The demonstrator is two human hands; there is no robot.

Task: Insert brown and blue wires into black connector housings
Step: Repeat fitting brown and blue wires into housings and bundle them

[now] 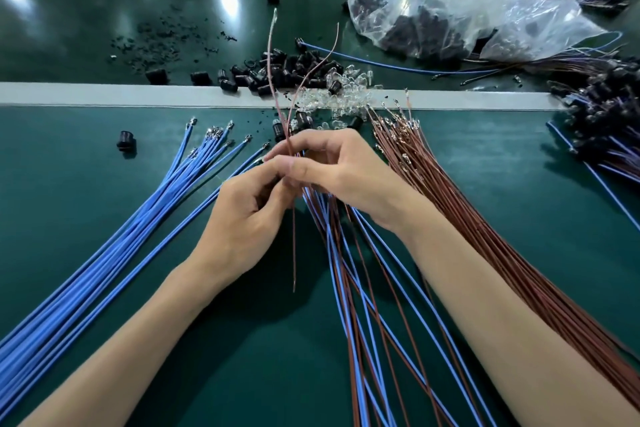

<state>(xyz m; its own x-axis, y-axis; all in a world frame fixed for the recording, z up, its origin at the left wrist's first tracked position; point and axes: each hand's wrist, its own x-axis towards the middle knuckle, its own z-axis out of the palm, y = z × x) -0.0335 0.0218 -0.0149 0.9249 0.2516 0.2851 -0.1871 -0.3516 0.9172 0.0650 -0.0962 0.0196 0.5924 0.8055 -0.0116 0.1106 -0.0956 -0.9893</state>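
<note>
The green mat point(69, 184) carries a blue wire bundle point(138, 229) fanned on the left and a brown wire bundle point(485, 229) on the right. The black connector housings point(277, 74) are heaped beyond the grey strip point(104, 94). My hands meet mid-mat: left hand point(242, 218) and right hand point(346, 170) both pinch two thin brown wires point(293, 246), which stand up between the fingertips. The wires look light and whippy, so I judge the hold belongs just behind the crimped terminal; taken mid-length, they would likely buckle.
</note>
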